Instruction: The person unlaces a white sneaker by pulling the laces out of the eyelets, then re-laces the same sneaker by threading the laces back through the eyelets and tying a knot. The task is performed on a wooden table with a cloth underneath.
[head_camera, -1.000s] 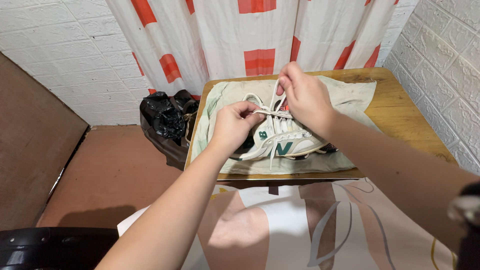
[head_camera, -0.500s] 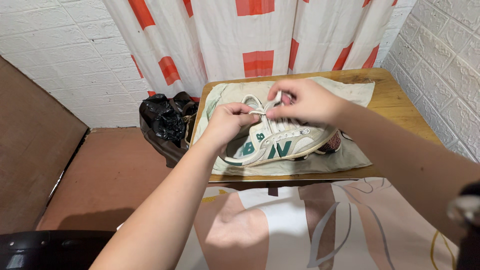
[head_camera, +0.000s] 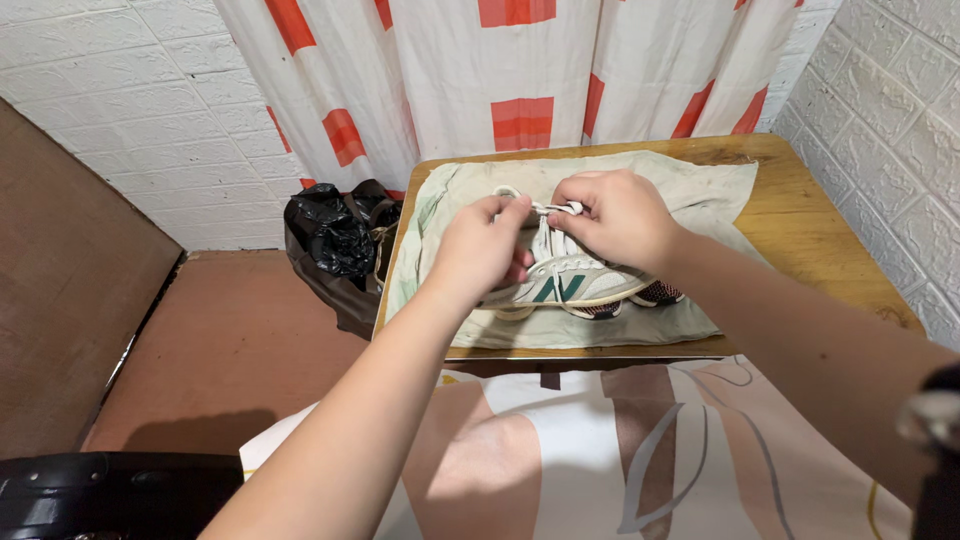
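A white sneaker (head_camera: 572, 285) with a green side mark lies on its side on a pale green cloth (head_camera: 690, 195) spread over a small wooden table (head_camera: 815, 225). My left hand (head_camera: 480, 250) and my right hand (head_camera: 620, 218) meet above the shoe's upper. Both pinch the white shoelace (head_camera: 550, 208), which stretches short between my fingertips. A loop of lace (head_camera: 505, 191) lies on the cloth just behind my left hand. My hands hide most of the shoe's tongue and lacing.
A black plastic bag (head_camera: 335, 235) sits in a dark bin left of the table. A red-and-white curtain (head_camera: 520, 75) hangs behind. White brick wall (head_camera: 890, 110) stands close on the right. A patterned cloth (head_camera: 620, 450) covers my lap below the table edge.
Both hands dropped from a raised pull on the lace and came close together low over the shoe. The shoe tipped flatter on the cloth.
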